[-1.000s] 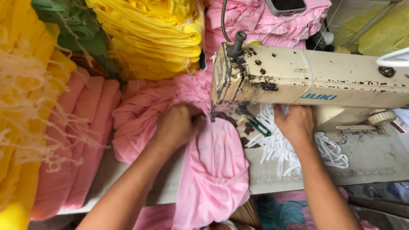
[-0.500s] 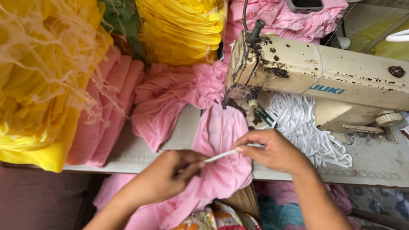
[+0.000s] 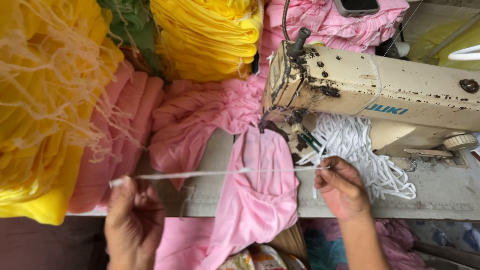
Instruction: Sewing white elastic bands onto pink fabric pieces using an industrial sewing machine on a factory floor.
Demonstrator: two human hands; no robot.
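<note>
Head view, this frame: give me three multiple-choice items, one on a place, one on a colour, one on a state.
1. Where does the pink cloth lie?
A. On a shelf above the machine
B. Under the sewing machine head, draping off the table's front edge
C. In a basket on the floor

2. What colour is the strip held between the hands?
A. White
B. Green
C. Black

3. How is that strip held?
A. Coiled in one palm
B. Lying loose on the table
C. Stretched out between the left hand and the right hand

Key: 1 B, the cloth runs from the needle area over the table edge; 2 A, it matches the white pile by the machine; 3 C, each hand pinches one end.
</note>
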